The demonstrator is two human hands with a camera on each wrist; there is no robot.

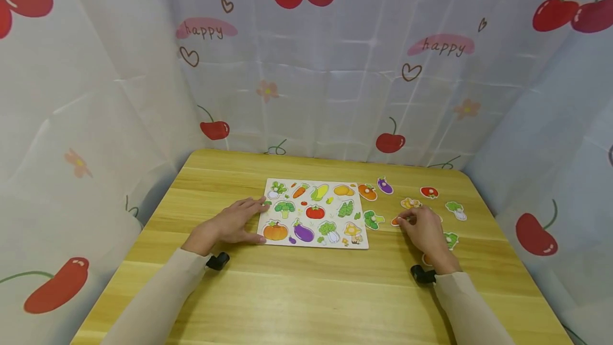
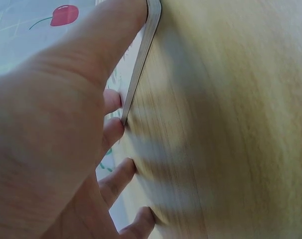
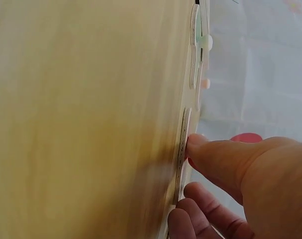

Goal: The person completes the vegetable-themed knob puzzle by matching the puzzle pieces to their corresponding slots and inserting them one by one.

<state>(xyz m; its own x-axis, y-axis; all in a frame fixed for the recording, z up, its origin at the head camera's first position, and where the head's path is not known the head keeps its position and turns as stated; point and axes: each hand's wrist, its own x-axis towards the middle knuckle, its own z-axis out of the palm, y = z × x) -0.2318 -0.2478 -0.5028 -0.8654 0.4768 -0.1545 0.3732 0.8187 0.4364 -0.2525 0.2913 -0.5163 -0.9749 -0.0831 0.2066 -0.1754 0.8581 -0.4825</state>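
A white puzzle board (image 1: 311,228) printed with vegetables lies flat on the table. My left hand (image 1: 234,221) rests at its left side, fingers spread, with the thumb on the near left corner. In the left wrist view the thumb and some fingertips touch the board's edge (image 2: 141,64), while other fingertips are on the table. To the right of the board, my right hand (image 1: 423,230) pinches an orange puzzle piece (image 1: 395,221), mostly hidden under the fingers. The right wrist view shows this piece (image 3: 183,149) edge-on, low at the table, with the thumb against its top.
Near the right hand lie several knobbed pieces: a broccoli (image 1: 371,220), a pumpkin (image 1: 367,192), an eggplant (image 1: 384,185), a tomato (image 1: 429,192), a bok choy (image 1: 456,210) and a green piece (image 1: 450,240). A cherry-print curtain (image 1: 316,111) surrounds the wooden table (image 1: 306,292).
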